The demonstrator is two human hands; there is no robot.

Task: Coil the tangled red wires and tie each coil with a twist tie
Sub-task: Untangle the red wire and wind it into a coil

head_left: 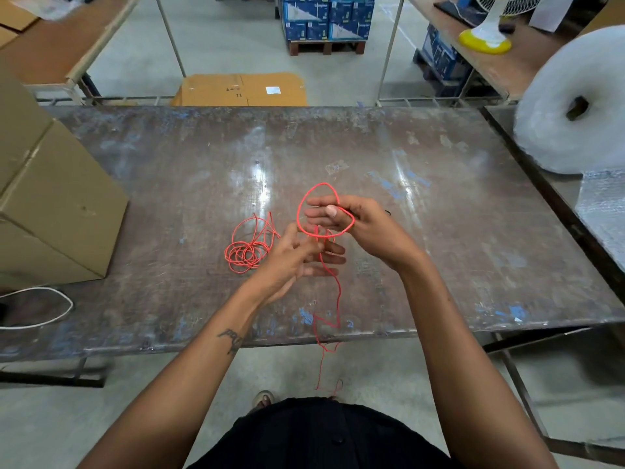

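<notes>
While the right hand [351,221] grips one red wire [316,211] loop, its tail dangles; left hand [297,255] fingers straight.

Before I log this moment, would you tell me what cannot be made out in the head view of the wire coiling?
- Left hand: motion-blurred, so its grip on the red wire is unclear.
- The wire's lower end: runs over the table edge and disappears at the dark shirt.
- Small dark item beyond the right hand: too small to tell whether it is a twist tie.
- Wire pile: its ends are lost among overlapping loops.
</notes>
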